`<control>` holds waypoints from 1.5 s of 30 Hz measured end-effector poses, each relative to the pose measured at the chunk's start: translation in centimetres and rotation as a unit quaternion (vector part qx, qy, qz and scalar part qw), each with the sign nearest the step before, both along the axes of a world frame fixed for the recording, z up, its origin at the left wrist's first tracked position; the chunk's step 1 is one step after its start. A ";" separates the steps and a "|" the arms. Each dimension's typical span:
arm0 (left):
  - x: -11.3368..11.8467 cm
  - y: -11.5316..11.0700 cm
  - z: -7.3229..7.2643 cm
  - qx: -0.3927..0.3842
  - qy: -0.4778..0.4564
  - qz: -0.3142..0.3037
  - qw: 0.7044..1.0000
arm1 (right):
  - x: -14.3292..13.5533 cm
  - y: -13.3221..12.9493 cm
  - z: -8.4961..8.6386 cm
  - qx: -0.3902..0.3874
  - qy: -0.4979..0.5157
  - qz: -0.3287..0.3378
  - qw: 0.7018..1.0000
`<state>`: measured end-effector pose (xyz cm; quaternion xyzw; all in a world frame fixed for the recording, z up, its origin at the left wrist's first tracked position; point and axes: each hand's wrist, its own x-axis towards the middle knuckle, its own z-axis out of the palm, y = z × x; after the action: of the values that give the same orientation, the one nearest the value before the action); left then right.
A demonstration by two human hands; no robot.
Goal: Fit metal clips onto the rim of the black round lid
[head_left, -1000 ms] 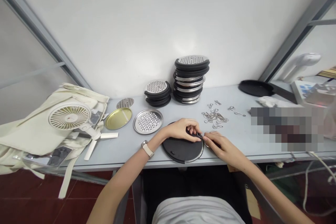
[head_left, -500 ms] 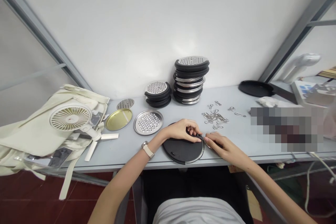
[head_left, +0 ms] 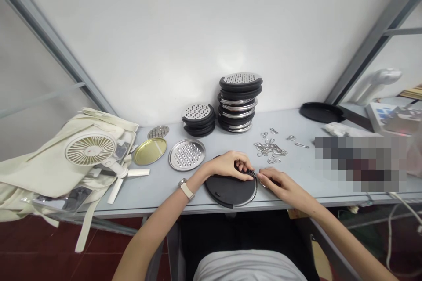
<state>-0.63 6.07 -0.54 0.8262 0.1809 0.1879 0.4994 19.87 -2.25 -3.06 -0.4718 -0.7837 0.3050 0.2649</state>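
A round black disc [head_left: 227, 191] with a silver strip along its right rim lies near the table's front edge. My left hand [head_left: 234, 165] rests over its far right part, thumb on top and fingers curled at the rim. Just right of that rim, my right hand [head_left: 278, 181] is closed in a pinch. A bit of silver shows under its fingers, apparently a small metal wire clip, mostly hidden by them. Beyond my hands lies a loose heap of metal wire clips [head_left: 270, 149].
Behind stand a tall stack of round graters and black rims [head_left: 240, 103] and a shorter stack [head_left: 198, 119]. To the left are a grater disc [head_left: 187, 155], a gold lid [head_left: 150, 151], a white fan [head_left: 91, 149] and a cream bag [head_left: 39, 167]. A black pan [head_left: 321, 112] sits right.
Both hands stay at the disc's right rim with almost the same grip. The whole view has shifted very slightly.
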 end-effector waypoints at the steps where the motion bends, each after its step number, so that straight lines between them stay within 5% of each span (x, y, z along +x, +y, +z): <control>1: 0.0 0.0 0.0 0.003 0.002 0.002 1.000 | 0.0 0.0 0.0 -0.001 0.001 0.000 1.000; 45: 0.2 -0.1 0.4 0.047 0.010 0.021 0.999 | -0.5 -0.2 -0.4 0.027 -0.025 -0.012 0.999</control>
<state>-0.48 5.94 -0.18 0.8466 0.1941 0.1984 0.4542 19.41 -2.46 -3.42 -0.4812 -0.7924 0.2683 0.2617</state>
